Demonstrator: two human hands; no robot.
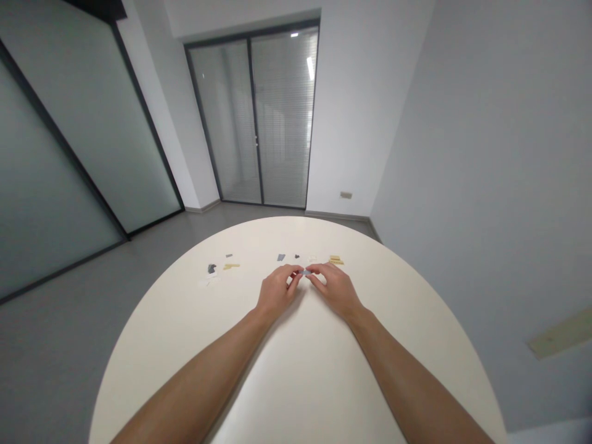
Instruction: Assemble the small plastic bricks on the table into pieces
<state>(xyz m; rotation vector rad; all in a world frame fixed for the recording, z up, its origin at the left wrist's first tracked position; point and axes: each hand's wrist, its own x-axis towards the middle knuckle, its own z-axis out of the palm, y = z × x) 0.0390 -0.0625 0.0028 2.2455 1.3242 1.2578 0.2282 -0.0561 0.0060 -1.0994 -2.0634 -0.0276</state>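
A small blue-grey piece (304,272) is pinched between both hands over the middle of a round white table (296,370). My left hand (279,287) holds its left end with thumb and fingers. At its right end, the thumb and fingers of my right hand (335,287) close on the same piece. Just beyond the hands lie a flat blue-grey piece (281,257), a tiny black piece (297,256) and, to the right, tan strips (336,260). Faint white bits (312,258) lie between the black piece and those strips.
Farther left on the table are dark pieces (211,269), tan sticks (231,266), a small grey piece (229,255) and pale scraps (205,283). Beyond the table's curved edge stand a glass door (282,123), frosted panels on the left and a grey wall on the right.
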